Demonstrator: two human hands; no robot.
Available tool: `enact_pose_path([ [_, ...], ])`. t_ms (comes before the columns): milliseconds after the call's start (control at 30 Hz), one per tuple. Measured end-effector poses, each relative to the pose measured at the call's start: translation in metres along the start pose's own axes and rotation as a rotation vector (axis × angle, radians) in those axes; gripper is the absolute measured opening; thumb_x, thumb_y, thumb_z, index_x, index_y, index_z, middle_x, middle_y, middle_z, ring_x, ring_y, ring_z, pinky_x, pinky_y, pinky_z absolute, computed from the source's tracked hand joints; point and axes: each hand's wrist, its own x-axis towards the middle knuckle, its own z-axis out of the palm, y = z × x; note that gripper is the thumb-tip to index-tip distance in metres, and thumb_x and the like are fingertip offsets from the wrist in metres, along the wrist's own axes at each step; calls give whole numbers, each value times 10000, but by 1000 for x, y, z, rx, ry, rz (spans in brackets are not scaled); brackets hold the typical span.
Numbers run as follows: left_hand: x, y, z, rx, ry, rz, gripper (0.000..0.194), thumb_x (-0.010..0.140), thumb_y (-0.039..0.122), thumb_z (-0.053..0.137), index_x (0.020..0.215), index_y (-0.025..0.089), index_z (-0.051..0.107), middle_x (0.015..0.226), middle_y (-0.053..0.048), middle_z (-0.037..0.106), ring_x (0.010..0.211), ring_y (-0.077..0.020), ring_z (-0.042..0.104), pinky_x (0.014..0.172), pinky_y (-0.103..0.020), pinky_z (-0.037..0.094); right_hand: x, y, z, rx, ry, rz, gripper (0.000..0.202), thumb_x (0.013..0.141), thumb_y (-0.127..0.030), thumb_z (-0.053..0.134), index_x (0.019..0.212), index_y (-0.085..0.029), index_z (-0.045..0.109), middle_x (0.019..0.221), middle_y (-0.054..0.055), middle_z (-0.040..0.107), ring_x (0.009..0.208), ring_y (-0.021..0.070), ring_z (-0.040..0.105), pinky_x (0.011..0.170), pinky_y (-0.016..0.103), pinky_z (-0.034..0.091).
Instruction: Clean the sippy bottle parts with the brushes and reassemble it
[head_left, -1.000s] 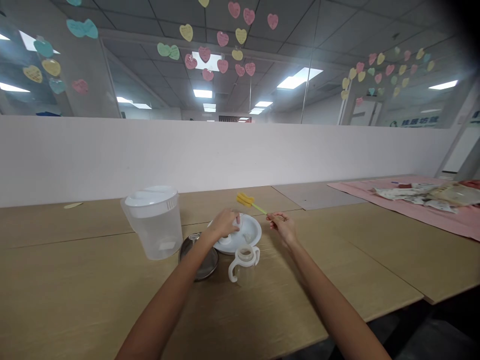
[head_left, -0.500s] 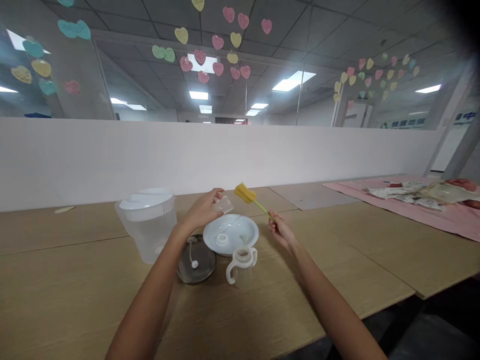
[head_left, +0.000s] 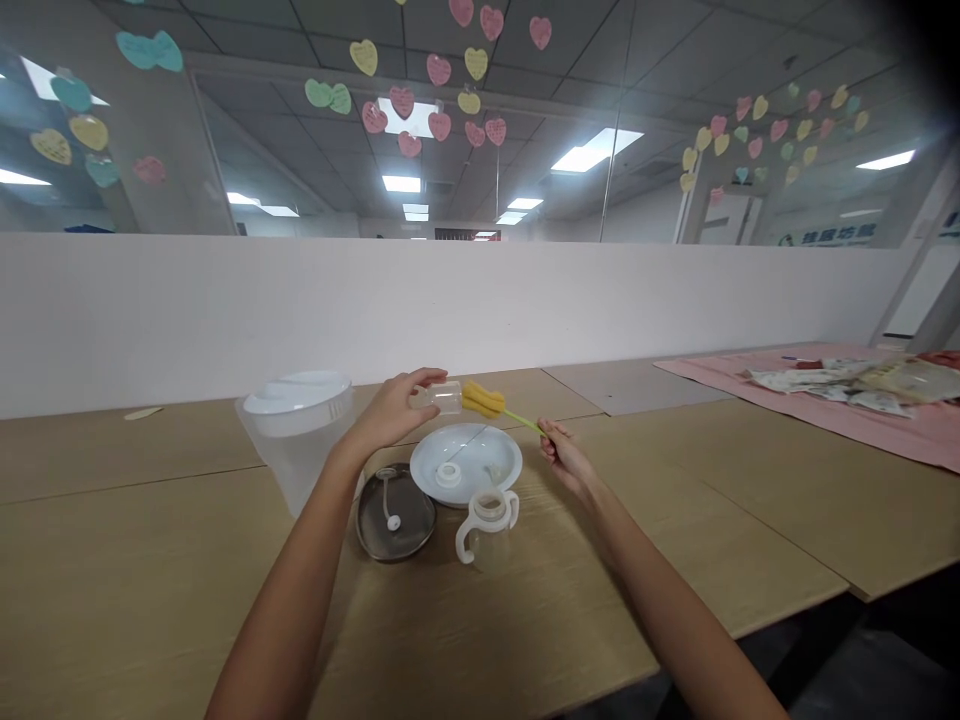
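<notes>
- Left hand point(head_left: 391, 412) curls round clear cup point(head_left: 448, 398) above bowl point(head_left: 480, 442)'s far rim; probably light, stiff, slippery.
- Right hand point(head_left: 564, 452), right of bowl, pinches sponge brush point(head_left: 484, 400) by stem; head looks soft.

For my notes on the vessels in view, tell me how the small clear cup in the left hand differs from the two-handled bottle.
The small clear cup is lifted and lies on its side; the two-handled bottle stands upright on the table. The cup has no handles, while the bottle has two white ones. Both are see-through.
</notes>
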Motion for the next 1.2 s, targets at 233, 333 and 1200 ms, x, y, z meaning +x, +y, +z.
enact_pose_path([
  [233, 1, 9, 15, 70, -71, 74, 402, 732, 290, 493, 1126, 215, 520, 1136, -29, 564, 1012, -186, 517, 876, -323, 412, -8, -3, 8, -23, -77, 5, 321, 512, -334, 751, 671, -138, 553, 413, -91, 396, 353, 3, 288, 314, 127, 173],
  [333, 2, 8, 22, 87, -102, 106, 398, 760, 311, 459, 1139, 203, 512, 1176, -34, 546, 1060, -189, 496, 916, -319, 382, -7, -3, 8, 13, -84, 17, 311, 515, -318, 753, 677, -137, 558, 419, -92, 396, 357, 0, 284, 312, 118, 182],
  [1200, 1, -47, 42, 704, -600, -502, 167, 486, 57, 647, 641, 120, 653, 816, -157, 674, 779, -271, 624, 668, -323, 477, 11, 1, -21, -47, 142, 151, 279, 611, -257, 696, 560, -175, 434, 381, -72, 403, 302, 18, 288, 250, 130, 194],
])
